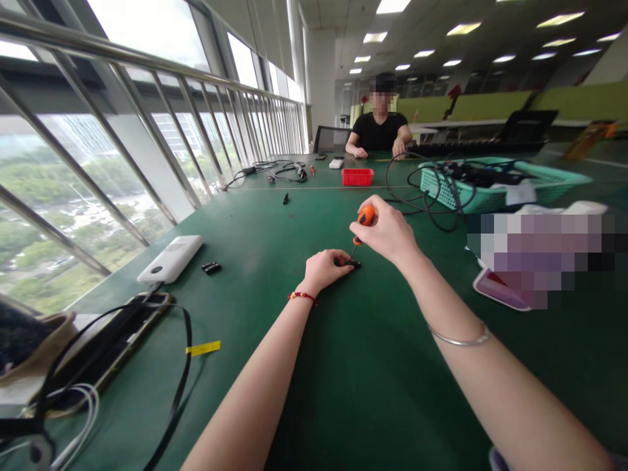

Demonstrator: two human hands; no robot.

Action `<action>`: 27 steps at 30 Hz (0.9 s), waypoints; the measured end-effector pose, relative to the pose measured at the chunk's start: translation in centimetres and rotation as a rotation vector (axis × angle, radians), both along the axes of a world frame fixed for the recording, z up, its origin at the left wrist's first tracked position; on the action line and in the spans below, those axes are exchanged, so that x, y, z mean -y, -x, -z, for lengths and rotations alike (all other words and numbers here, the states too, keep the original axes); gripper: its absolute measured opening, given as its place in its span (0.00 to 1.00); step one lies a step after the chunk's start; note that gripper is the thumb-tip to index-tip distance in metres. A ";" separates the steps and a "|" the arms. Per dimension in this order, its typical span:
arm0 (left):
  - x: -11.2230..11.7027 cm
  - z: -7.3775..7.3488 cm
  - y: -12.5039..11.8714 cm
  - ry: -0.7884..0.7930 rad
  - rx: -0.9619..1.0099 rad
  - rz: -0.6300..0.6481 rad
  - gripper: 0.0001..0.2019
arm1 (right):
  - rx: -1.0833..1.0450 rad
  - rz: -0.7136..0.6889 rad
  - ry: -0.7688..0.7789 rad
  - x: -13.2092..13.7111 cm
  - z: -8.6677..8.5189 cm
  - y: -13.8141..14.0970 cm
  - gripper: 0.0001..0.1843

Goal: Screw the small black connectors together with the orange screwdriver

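My right hand [388,230] is closed around the orange and black handle of a screwdriver [366,216], which points down and slightly left. Its thin shaft reaches a small black part [356,264] lying on the green table [392,366]. My left hand [328,268] rests on the table and pinches that part with its fingertips; the fingers cover much of it, so its kind is unclear. Whether the screwdriver's tip sits in a screw cannot be made out. Another small black piece [211,267] lies to the left, and a smaller one [286,199] farther back.
On the left are a white power bank [171,259], a phone [110,347] and a black cable [188,327] with a yellow tag. A red bin [358,177] stands toward the back. At right sits a teal basket [549,183] of cables. A person [380,131] sits across the table.
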State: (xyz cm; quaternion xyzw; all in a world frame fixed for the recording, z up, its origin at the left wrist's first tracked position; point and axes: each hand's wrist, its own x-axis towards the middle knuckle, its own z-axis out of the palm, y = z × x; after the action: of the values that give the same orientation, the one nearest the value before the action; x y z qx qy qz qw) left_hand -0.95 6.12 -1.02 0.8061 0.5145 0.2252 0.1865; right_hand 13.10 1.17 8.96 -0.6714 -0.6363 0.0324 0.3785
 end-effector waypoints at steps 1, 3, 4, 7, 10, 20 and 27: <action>0.0 0.0 0.0 0.001 0.001 -0.002 0.12 | 0.016 0.013 0.002 0.0 0.1 0.0 0.12; 0.0 0.0 -0.1 0.002 0.002 -0.004 0.13 | 0.051 0.046 0.009 -0.2 0.3 0.0 0.16; 0.0 -0.1 -0.1 0.003 0.003 -0.005 0.13 | 0.061 0.052 0.015 -0.3 0.4 0.0 0.18; 0.1 -0.2 -0.1 0.009 0.004 -0.008 0.13 | 0.042 0.025 0.021 -0.5 0.6 0.0 0.15; 0.3 -0.4 -0.1 0.017 0.005 -0.011 0.13 | 0.010 -0.007 0.003 -0.4 0.5 0.0 0.08; 0.3 -0.5 -0.2 0.026 -0.003 -0.011 0.13 | 0.021 0.026 -0.011 -0.3 0.5 0.1 0.16; 0.3 -0.4 -0.1 0.006 0.003 -0.004 0.12 | -0.007 -0.018 -0.035 -0.2 0.3 0.1 0.12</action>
State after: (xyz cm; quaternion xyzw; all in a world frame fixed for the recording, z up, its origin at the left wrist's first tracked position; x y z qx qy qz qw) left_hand -0.81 5.85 -0.67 0.8042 0.5164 0.2252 0.1895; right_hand 13.04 1.38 8.63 -0.6587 -0.6416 0.0269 0.3920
